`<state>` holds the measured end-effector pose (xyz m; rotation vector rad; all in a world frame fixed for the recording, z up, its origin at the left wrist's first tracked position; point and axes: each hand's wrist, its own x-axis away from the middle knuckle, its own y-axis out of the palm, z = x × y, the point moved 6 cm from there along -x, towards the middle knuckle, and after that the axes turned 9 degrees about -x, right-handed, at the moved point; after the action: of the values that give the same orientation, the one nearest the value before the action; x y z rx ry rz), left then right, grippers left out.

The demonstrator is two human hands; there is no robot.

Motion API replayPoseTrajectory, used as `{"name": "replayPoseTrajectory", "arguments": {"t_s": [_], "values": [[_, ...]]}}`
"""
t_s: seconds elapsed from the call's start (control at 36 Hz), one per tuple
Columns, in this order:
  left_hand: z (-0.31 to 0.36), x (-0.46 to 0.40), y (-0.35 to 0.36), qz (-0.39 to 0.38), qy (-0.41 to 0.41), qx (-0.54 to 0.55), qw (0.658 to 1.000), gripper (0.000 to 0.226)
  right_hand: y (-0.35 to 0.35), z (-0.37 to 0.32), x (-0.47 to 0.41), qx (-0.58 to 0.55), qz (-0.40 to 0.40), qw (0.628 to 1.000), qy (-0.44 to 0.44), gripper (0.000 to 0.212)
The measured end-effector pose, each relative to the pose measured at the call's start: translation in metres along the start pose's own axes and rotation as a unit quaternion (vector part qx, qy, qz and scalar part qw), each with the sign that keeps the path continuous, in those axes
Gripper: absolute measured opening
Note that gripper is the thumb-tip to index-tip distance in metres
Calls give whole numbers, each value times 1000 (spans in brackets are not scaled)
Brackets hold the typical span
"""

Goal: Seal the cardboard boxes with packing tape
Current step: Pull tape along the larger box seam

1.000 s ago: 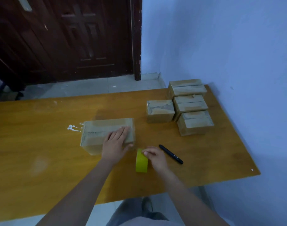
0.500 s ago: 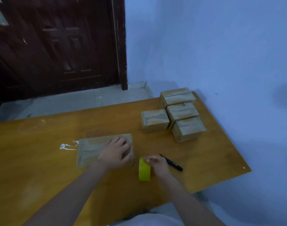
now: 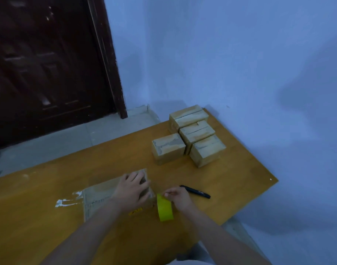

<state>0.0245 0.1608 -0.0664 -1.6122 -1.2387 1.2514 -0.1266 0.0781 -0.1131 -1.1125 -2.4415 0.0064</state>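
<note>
— Where's the box?
— The cardboard box (image 3: 104,196) sits near-left, left hand (image 3: 132,190) pressing it, fingers spread.
— And the tape?
— The yellow tape roll (image 3: 164,208) (upright, just right) is pinched by the right hand (image 3: 178,197).

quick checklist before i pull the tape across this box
1. Box held steady: ok, left hand lies flat on its right end.
2. Tape roll in grip: ok, right hand pinches its top, roll on edge beside the box.
3. Free tape end started on the box: cannot tell, too blurred.
4. Flaps closed under the hand: cannot tell, hidden.
5. Path clear: ok, black marker lies apart, right of the hand.
6. Other boxes out of the way: ok, grouped at the far corner.
</note>
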Motion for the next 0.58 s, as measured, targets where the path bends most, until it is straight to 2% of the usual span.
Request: {"name": "replayPoseTrajectory", "arguments": {"t_s": [0.14,0.22,0.39,0.47,0.58], "values": [[-1,-2,0,6,-17,2,1000,39,0,3,-2,-21,-8,1000,16,13],[-1,-3,-2,14,-40,6,999,39,-1,8,-3,-22,-8,1000,19,18],[1,-2,-2,-30,-163,4,986,41,-4,16,-5,-20,-6,999,26,18],[1,-2,-1,-35,-172,6,984,46,-6,18,-5,-20,-9,999,28,18],[1,-6,-4,-26,-145,8,989,49,-9,18,-7,-12,-15,999,30,17]]}}
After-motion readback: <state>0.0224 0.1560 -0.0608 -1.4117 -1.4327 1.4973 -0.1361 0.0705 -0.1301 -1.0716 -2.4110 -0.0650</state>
